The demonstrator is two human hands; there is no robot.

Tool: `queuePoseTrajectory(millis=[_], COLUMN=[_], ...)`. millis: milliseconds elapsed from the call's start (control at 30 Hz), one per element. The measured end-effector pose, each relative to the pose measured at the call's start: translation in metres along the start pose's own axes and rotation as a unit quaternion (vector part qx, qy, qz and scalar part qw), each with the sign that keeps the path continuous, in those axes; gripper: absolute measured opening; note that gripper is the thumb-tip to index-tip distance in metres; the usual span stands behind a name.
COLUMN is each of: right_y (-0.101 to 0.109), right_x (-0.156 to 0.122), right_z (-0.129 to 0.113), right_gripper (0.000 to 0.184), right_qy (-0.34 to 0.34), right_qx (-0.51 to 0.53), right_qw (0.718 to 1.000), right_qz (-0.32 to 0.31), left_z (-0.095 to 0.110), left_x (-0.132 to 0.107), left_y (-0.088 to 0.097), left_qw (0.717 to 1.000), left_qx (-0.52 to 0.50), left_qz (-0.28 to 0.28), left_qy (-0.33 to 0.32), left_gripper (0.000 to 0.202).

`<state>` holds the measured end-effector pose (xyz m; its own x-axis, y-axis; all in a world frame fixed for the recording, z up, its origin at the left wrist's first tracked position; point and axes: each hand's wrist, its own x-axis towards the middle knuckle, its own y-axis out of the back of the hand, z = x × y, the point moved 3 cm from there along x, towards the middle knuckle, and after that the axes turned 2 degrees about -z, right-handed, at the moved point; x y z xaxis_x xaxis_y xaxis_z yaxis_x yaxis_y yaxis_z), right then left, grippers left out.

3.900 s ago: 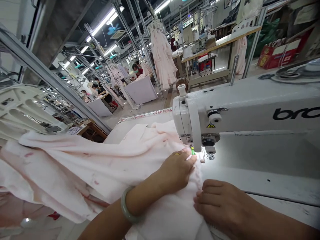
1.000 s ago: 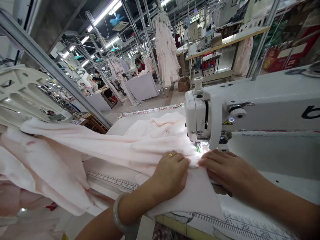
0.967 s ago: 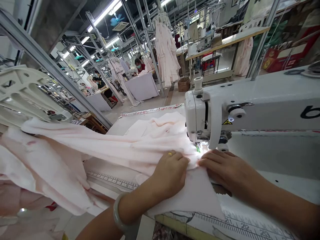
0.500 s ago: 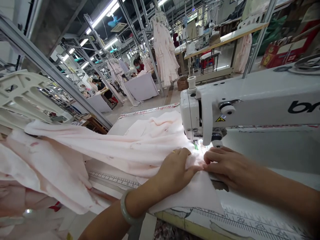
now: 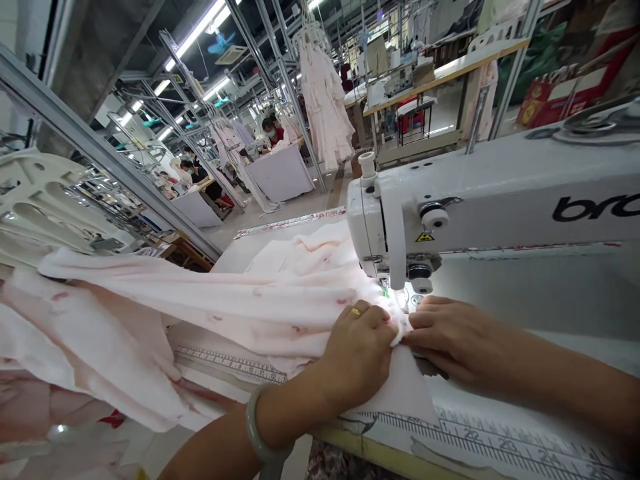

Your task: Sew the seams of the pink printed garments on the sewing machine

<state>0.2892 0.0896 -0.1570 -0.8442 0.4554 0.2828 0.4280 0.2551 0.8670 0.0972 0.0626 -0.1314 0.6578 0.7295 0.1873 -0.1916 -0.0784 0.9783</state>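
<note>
Pale pink fabric with small darker marks stretches from the left across the table to the lit needle area of a white sewing machine. My left hand is closed on a bunched edge of this fabric, just in front of the presser foot. Close beside it, my right hand pinches the same edge between thumb and fingers. A loose flap of the cloth hangs below both hands toward the table's front edge. The hands partly hide the gripped edge.
A measuring tape strip runs along the table's front edge. At the left stands a white plastic rack near a slanted metal post. Farther back, people sit at other machines, and pink garments hang from a rail.
My left hand has curled its fingers tighter and bunched the fabric edge. The right hand stays close by at the edge. The view has shifted slightly.
</note>
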Motion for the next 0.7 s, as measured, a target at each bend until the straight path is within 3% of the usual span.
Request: queuePoseTrajectory(millis=[200,400,600,700], right_y=[0.007,0.009,0.000,0.000], right_x=[0.001,0.003,0.001,0.001], right_z=[-0.004,0.002,0.007,0.011], right_gripper=[0.037,0.031,0.033,0.035], right_qy=[0.009,0.050,0.062,0.030], right_qx=[-0.020,-0.141,-0.153,-0.153], right_qw=[1.000,0.979,0.981,0.981], right_qz=[0.006,0.140,0.101,0.117], left_z=[0.001,0.003,-0.006,-0.017], left_x=[-0.005,-0.013,-0.011,0.000], left_y=[-0.007,-0.013,-0.023,-0.026], left_qw=[0.998,0.997,0.995,0.994], left_qx=[0.034,0.061,0.062,0.067], left_qz=[-0.040,-0.005,-0.003,-0.007], left_qy=[-0.018,-0.046,-0.078,-0.089], left_gripper=[0.016,0.024,0.019,0.015])
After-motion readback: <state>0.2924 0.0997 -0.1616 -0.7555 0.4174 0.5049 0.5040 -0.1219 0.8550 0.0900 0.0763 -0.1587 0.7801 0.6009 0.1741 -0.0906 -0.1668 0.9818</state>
